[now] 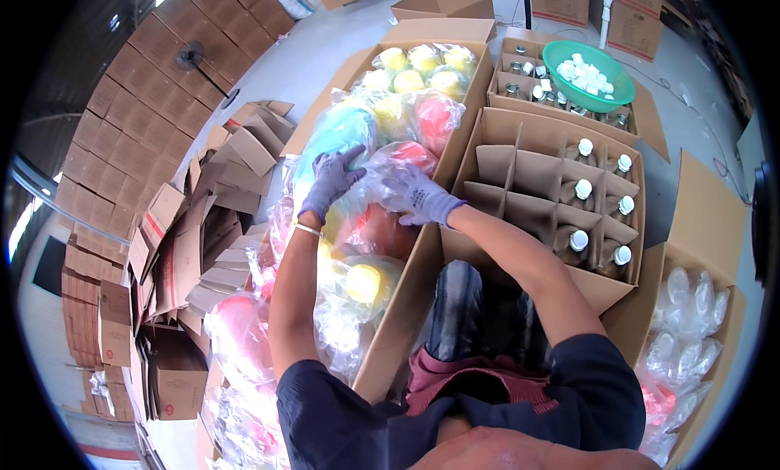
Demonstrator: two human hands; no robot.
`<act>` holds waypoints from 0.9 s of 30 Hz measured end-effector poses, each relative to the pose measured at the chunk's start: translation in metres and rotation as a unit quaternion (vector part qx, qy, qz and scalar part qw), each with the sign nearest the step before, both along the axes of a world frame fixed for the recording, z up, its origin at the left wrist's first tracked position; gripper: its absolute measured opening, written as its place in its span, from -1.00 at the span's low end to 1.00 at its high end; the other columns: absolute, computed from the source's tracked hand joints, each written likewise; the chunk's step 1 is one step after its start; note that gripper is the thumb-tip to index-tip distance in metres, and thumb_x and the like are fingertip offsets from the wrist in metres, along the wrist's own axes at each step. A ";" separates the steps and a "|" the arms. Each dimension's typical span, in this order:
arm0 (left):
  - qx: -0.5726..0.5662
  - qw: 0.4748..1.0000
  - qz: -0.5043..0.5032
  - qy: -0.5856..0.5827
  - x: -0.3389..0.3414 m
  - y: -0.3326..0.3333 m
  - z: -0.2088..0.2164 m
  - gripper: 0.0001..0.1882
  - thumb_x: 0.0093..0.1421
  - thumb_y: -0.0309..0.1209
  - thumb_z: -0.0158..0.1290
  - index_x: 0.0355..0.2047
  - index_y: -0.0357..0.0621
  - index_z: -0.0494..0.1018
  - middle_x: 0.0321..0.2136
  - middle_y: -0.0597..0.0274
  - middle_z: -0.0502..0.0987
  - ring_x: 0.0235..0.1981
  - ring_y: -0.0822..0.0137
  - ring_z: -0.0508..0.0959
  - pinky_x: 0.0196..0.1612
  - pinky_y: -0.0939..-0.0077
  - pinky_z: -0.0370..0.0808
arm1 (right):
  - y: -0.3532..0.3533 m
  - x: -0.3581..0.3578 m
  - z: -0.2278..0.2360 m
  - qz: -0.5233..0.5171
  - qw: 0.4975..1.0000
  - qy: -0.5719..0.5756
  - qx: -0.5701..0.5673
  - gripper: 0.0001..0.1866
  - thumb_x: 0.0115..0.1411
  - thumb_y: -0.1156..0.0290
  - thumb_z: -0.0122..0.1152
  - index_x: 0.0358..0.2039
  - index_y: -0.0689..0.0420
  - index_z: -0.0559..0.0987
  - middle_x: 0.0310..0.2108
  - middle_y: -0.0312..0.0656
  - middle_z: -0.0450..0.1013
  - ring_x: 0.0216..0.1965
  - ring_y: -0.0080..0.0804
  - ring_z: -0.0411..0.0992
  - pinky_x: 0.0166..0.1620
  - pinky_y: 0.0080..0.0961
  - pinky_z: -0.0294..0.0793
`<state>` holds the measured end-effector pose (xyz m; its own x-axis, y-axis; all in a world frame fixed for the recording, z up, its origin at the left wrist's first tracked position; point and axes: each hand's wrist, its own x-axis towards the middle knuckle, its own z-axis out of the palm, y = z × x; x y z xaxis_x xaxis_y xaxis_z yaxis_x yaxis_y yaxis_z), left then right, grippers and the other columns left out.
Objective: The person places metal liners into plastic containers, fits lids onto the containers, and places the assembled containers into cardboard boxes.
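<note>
My left hand [331, 179], in a grey-purple glove, has its fingers spread over a blue item in clear plastic [341, 131]. Beside it my right hand [424, 197], gloved alike, is closed round a clear plastic bag [388, 171] with something red in it; film hides part of its fingers. Both hands are inside a long cardboard box [406, 311] full of bagged red, yellow and blue items. A yellow one [366, 283] lies nearer me, and several more yellow ones [409, 82] sit in rows at the far end. What the bagged items are, I cannot tell.
Right of the long box stands a divided carton [540, 272] holding several white-capped bottles [578, 241]. Behind it, a green basin [621, 84] of white caps rests on another bottle carton [500, 108]. Flattened cardboard [183, 251] piles up at left. Clear bags [682, 348] fill a box at right.
</note>
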<state>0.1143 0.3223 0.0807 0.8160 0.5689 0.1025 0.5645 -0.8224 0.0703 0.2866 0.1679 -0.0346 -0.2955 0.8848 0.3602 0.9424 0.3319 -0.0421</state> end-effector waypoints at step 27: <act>-0.516 0.713 -0.041 -0.473 -0.104 -0.093 0.045 -0.59 0.35 -0.36 -0.06 0.16 -0.26 0.33 -0.02 0.19 0.48 -0.06 0.33 0.49 -0.03 0.39 0.48 | -0.037 0.092 0.013 -0.102 0.749 0.633 0.166 -0.16 0.26 -0.14 0.05 0.34 0.17 0.10 0.30 -0.01 0.07 0.34 -0.15 0.03 0.30 -0.32 0.15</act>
<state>0.0108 0.2294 0.1257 0.6946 0.6938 0.1901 -0.1841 -0.0841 0.9793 0.3789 0.1311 -0.0216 0.5982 0.6643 0.4481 0.2500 0.3766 -0.8920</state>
